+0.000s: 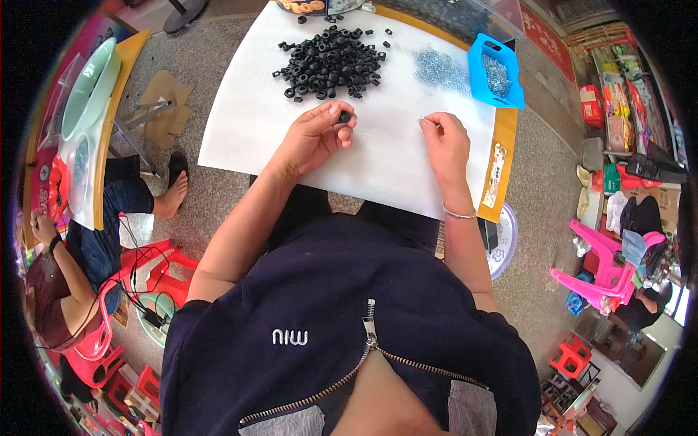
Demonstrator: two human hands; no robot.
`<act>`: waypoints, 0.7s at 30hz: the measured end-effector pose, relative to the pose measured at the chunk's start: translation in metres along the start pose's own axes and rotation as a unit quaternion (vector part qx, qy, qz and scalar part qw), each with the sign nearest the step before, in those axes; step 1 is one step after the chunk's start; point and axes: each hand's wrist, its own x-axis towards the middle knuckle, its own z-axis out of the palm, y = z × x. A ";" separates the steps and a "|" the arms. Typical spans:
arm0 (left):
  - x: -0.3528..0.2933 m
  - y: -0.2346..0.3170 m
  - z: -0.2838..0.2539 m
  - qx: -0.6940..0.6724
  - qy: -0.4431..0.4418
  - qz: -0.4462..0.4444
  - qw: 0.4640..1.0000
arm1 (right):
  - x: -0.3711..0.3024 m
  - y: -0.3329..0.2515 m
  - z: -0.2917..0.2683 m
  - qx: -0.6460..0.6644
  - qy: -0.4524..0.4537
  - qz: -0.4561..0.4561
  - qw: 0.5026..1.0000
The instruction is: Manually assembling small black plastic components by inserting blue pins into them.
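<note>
My left hand (318, 136) is closed over the near part of the white tabletop (385, 156), with a small round black plastic piece (345, 116) between thumb and fingers. To its right, my right hand (445, 142) pinches with thumb and forefinger. A tiny pale bit (422, 118) shows at those fingertips, too small to name. Beyond my left hand lies a heap of small black plastic pieces (331, 62), some of them ring-shaped or hollow. Tiny clear, silvery-blue pieces (440, 70) are spread out beyond my right hand. More of them fill a blue plastic basket (478, 83) at the far right.
A patterned container (320, 6) stands at the table's far edge. The table's yellow edge (507, 138) runs along the right. On the left, another person (69, 291) sits by a second table with a pale green basin (91, 87). A pink stool (607, 269) is at the right.
</note>
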 end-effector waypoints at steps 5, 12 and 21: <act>0.000 -0.001 0.002 0.034 0.006 0.004 0.999 | 0.003 0.002 0.003 -0.019 0.005 -0.009 1.000; 0.002 0.000 0.001 0.034 0.006 -0.006 0.999 | 0.003 0.005 0.005 -0.021 0.029 -0.026 0.999; 0.001 0.000 0.002 0.027 0.006 -0.008 1.000 | 0.001 -0.006 0.013 0.153 -0.006 0.068 0.986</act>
